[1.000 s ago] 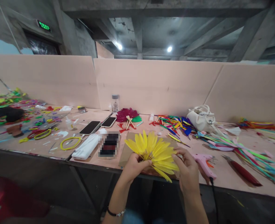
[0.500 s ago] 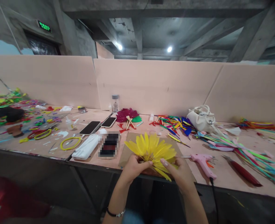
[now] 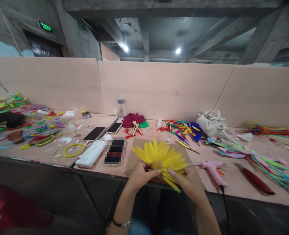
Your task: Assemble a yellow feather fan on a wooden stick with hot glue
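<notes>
A fan of yellow feathers (image 3: 159, 155) spreads out between my hands, over the front edge of the table. My left hand (image 3: 142, 176) grips its base from the left, thumb laid across the gathered quill ends. On the other side, my right hand (image 3: 187, 181) pinches the lower right feathers, with its thumb on top and its fingers behind, mostly hidden. A couple of feathers point down between the hands. Beneath the fan lies a brown cardboard sheet (image 3: 134, 147). Right of my right hand rests a pink glue gun (image 3: 213, 169), its nozzle toward the feathers.
Red-handled pliers (image 3: 256, 179) lie at the right, near colourful strips (image 3: 262, 160). Behind are a dark red feather fan (image 3: 134, 120), loose coloured feathers (image 3: 186, 130) and a white handbag (image 3: 210, 124). Phones (image 3: 94, 134) and a white power bank (image 3: 90, 153) lie left. A pink partition (image 3: 159, 88) stands behind.
My right thumb has shifted slightly left and down over the quills. The fan's right side has spread a little further right. My left hand keeps its grip.
</notes>
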The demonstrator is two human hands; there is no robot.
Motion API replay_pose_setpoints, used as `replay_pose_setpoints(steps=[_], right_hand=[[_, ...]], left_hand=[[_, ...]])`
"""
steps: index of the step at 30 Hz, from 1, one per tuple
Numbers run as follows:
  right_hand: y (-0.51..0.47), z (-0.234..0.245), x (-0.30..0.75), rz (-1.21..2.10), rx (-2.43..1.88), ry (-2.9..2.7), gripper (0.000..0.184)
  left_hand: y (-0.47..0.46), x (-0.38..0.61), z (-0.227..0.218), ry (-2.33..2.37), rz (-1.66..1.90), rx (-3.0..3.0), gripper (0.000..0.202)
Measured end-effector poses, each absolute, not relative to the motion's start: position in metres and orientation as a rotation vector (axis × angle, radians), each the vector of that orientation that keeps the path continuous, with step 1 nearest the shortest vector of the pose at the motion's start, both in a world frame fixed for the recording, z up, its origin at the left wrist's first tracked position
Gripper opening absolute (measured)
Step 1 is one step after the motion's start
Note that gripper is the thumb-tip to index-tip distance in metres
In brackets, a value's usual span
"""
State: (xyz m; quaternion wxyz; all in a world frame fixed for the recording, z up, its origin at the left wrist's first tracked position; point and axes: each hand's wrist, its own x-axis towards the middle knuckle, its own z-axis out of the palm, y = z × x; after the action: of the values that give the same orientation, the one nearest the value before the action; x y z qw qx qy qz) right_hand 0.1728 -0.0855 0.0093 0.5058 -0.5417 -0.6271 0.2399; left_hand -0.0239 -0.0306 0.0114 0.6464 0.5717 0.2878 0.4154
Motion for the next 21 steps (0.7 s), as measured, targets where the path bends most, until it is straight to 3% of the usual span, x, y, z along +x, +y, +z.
replay_pose_setpoints(steps=[7,13,21], right_hand=[[-0.086,0.007,0.166,0.547,-1.245,-1.445,0.040],[-0.087,0.010,0.163,0.542,-1.192,-1.390,0.027],[-0.085,0.009,0.158,0.597,-1.122,-1.312,0.028]], left_hand=[[-0.030,-0.024,0.009,0.639,0.911,1.246,0.045],[-0.031,-0.022,0.006,0.662,0.887,1.191,0.046],[-0.029,-0.025,0.007,0.742,0.925,1.322,0.044]])
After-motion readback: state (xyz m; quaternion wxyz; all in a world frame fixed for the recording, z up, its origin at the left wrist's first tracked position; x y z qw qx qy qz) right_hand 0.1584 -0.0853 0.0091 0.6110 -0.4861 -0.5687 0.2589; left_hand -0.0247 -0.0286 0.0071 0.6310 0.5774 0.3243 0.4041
